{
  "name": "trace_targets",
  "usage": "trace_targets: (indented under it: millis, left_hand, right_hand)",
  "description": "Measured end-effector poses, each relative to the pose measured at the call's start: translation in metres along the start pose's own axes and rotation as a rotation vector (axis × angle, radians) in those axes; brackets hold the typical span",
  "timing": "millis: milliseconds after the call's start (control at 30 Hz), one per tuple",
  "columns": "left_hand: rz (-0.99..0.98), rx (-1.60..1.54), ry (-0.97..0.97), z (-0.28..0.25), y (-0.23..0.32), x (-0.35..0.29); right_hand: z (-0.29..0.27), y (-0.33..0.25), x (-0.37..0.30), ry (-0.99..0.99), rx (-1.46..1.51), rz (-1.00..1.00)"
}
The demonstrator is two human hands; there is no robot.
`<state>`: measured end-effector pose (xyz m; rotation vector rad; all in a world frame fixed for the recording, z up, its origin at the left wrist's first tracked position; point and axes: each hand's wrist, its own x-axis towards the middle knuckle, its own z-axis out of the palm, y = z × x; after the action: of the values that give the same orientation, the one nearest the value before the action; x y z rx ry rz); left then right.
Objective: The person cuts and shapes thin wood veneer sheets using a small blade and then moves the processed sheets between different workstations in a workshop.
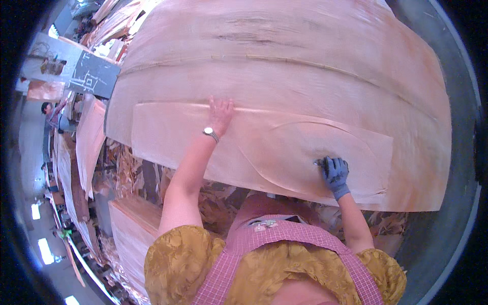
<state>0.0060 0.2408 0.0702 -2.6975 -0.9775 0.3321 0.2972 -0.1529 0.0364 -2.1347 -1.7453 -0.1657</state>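
A smaller sheet of thin wood veneer (178, 129) lies on top of a large veneer sheet (284, 81). My bare left hand (221, 113), a watch at its wrist, rests flat with fingers stretched across the smaller sheet's far edge. In a blue-grey glove, my right hand (336, 175) is closed over the right part of that sheet. A small dark tool (319, 162) pokes out at its fingertips; its kind is mostly hidden. Curved raised lines run across the veneer around my right hand, beside a brownish patch.
Torn veneer scraps (216, 206) litter the space between me and the sheets. To the left stands a stack of veneer (133, 223), with a hanging or leaning sheet (90, 137) beyond. Another person (55, 117) is at the far left, near a dark panel (94, 75) with chalk marks.
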Motion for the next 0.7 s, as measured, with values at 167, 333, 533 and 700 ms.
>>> trace_targets:
  millis: [167, 333, 533, 700]
  left_hand:
    - [0.128, -0.205, -0.034, -0.024, -0.022, 0.004]
    - [0.432, -0.364, 0.041, -0.077, -0.074, -0.053]
    - [0.325, -0.792, -0.415, -0.059, -0.091, -0.093]
    - [0.255, -0.369, -0.212, -0.021, -0.074, -0.103]
  right_hand:
    - [0.005, 0.007, -0.006, -0.046, -0.077, 0.042]
    - [0.012, 0.008, 0.006, -0.112, -0.134, 0.066]
    - [0.019, 0.012, -0.001, -0.095, -0.161, 0.072]
    - [0.01, 0.008, 0.005, -0.118, -0.141, 0.089]
